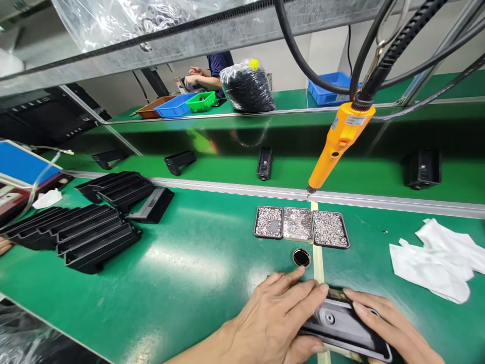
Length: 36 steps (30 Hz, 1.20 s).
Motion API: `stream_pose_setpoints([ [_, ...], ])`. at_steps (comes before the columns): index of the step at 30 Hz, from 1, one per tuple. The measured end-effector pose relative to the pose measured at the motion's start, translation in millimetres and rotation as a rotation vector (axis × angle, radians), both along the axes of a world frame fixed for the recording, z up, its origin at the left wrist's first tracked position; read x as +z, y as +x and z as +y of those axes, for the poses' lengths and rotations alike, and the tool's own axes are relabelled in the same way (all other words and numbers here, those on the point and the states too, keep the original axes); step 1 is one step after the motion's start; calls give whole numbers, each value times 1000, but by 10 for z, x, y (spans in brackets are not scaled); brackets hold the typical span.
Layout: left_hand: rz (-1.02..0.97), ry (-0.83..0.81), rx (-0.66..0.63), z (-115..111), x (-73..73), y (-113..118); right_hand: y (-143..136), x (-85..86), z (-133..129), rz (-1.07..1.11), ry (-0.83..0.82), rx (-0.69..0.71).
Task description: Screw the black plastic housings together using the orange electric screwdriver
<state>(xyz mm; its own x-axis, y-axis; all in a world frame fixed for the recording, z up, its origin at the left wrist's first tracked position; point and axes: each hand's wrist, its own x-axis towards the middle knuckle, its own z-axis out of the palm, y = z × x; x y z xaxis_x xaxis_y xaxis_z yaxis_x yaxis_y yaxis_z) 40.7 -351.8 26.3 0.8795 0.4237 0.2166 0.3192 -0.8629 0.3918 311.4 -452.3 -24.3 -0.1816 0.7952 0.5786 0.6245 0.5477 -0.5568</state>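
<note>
Green workbench (182, 303), hands (333, 321) closed around a black housing (346, 326), fingers curled over its edges

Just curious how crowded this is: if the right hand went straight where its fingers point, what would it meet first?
Probably the left hand, whose fingertips lie just ahead of the right hand on the black part, though depth is unclear.

Your left hand (273, 316) and right hand (396, 326) hold a black housing (341, 323) low over the green counter (182, 303). Just beyond your left fingertips (302, 270) lies a round black disc (301, 257), near three trays of small metal parts (298, 224), below the hanging orange screwdriver (337, 144).
</note>
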Motion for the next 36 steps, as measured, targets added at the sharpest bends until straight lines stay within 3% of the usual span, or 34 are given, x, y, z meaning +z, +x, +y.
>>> stream_pose_setpoints([
  [5,-19,-48,17,-6,64,-5,-20,9,9,-27,-10,0],
  [14,-89,42,9,2,-92,-26,-26,-13,-27,-69,22,-102],
  [18,-119,-34,72,-56,-135,-94,-23,-29,-54,-61,30,-118],
  [21,-342,-192,109,-73,-159,-101,-5,-10,-89,-14,12,-180],
  [24,-640,-275,157,-57,-109,-51,39,-16,-124,115,-13,-350],
  [26,-639,-175,162,-50,-45,-7,83,-45,-140,199,-68,-476],
  [30,-387,118,18,-86,37,67,132,-66,-141,235,-212,-663],
  [36,-336,138,44,-152,17,142,83,54,-89,283,-222,-707],
])
